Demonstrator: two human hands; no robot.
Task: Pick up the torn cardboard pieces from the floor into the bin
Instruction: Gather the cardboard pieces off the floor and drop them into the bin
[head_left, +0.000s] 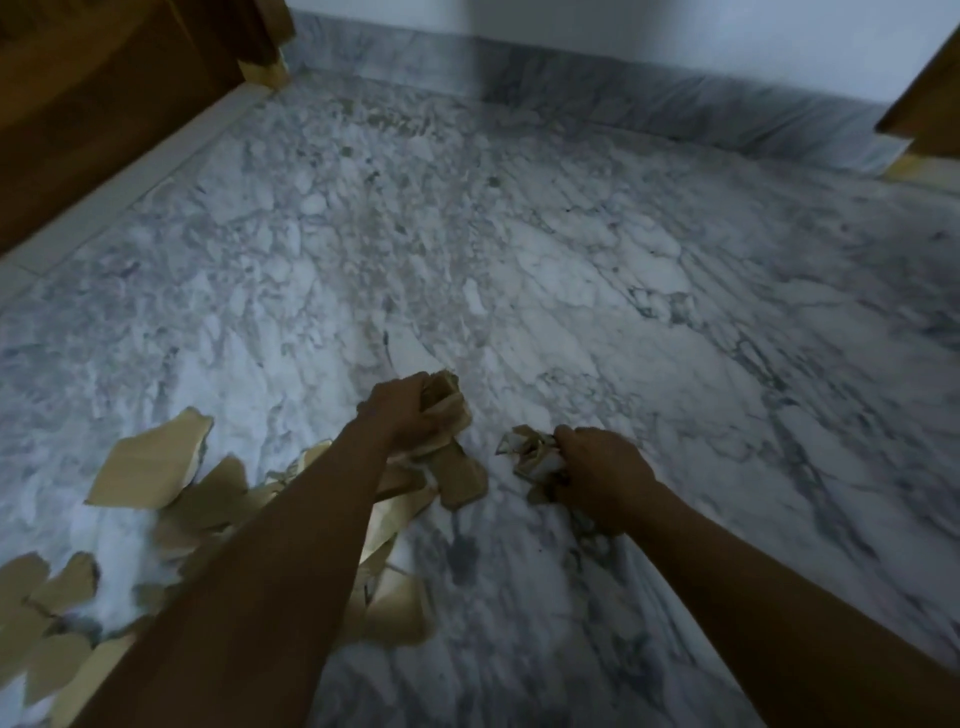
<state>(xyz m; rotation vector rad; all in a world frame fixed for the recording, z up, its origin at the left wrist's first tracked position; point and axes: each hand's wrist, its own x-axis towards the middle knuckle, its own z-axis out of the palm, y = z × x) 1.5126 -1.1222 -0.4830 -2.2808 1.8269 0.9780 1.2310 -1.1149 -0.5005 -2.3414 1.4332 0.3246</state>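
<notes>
Gripping a bunch of cardboard pieces (449, 400), the left hand (405, 410) has its fingers curled tight round them, low over the marble floor (519, 234). Just to the right of the left hand, the right hand (597, 467) holds a crumpled wad (527, 452) of brown and white scraps, its fingers closed round it too; the two hands are near each other but apart. Directly below the left hand is a flat brown piece (462, 478); whether it hangs from the bunch or lies on the floor cannot be told. Behind and to the left of the left hand, partly under its forearm, loose torn pieces (150, 467) lie scattered and overlapping on the floor, reaching the view's lower left corner. Far ahead of the left hand a marble skirting (623, 109) runs along a white wall (623, 41). A dark wooden panel (104, 104) stands far off to its left.
</notes>
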